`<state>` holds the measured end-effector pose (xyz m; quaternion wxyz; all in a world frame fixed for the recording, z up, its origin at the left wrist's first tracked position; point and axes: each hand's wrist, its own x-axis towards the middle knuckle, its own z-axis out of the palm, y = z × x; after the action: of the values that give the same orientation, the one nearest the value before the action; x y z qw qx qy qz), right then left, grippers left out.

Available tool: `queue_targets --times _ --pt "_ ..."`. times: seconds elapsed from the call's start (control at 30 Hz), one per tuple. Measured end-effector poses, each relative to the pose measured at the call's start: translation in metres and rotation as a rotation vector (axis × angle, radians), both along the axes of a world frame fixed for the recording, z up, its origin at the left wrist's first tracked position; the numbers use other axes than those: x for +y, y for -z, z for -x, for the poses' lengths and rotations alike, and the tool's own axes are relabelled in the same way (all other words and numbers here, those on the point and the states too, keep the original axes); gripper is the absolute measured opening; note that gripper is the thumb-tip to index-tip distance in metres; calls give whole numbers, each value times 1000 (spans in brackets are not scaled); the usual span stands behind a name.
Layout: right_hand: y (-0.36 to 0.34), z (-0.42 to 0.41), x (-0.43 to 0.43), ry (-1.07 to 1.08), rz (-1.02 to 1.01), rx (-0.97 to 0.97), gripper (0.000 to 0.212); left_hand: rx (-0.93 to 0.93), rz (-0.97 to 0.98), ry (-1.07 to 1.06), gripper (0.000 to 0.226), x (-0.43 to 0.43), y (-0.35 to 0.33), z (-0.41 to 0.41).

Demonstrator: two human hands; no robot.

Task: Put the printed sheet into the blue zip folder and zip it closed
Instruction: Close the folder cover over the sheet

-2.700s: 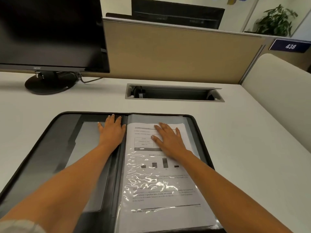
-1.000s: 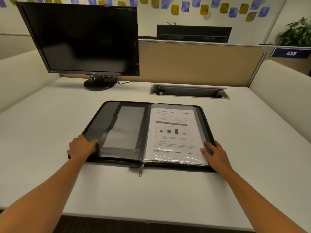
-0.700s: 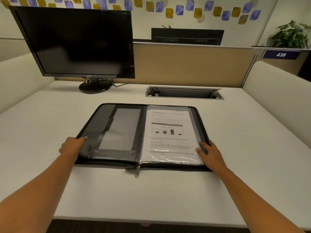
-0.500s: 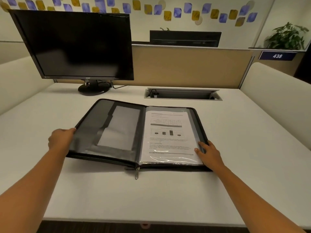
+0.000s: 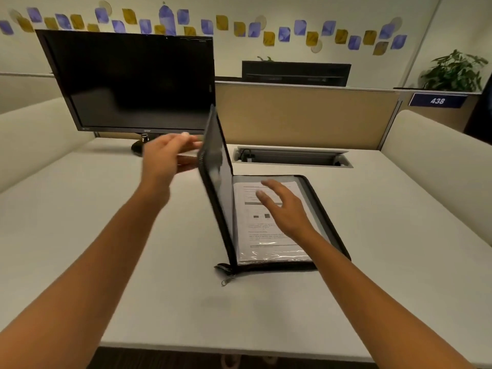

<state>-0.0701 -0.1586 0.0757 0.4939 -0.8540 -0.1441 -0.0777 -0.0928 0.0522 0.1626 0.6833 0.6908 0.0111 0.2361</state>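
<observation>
Swinging the left cover of the zip folder [image 5: 216, 166] near upright, the left hand [image 5: 170, 158] pushes its outer face with straight, blurred fingers. The right hand [image 5: 286, 209] hovers, fingers loosely spread, over the printed sheet [image 5: 266, 238] sleeved in the flat right half. Half a second earlier the cover had barely left the desk [image 5: 106, 235].

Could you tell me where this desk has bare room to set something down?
Free: the desk strip between the folder and the front edge, and the stretch right of the folder. Crowded: the back, by monitor and cable tray; the left arm crosses the left side.
</observation>
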Motion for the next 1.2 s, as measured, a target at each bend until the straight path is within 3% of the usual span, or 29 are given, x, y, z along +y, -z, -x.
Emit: queue_targets --times 0.2,0.43,0.57,0.7,0.83,1.03,1.2 --pt "-28 12 -5 -42 -436 -72 51 150 -318 389 19 -56 44 -4" --pt "2 6 -62 418 -490 5 37 409 -646 456 21 -47 134 -9" --pt "35 7 -91 589 -374 71 30 467 -642 388 18 -30 161 -6" --pt "69 11 -111 608 -224 173 40 448 -590 401 11 -18 173 -1" --pt "95 16 -124 516 -59 226 44 451 -516 483 13 -9 178 4" --pt "114 25 -142 232 174 269 77 435 -578 570 34 6 187 8" --pt "122 20 -141 177 194 231 78 419 -605 541 29 11 189 1"
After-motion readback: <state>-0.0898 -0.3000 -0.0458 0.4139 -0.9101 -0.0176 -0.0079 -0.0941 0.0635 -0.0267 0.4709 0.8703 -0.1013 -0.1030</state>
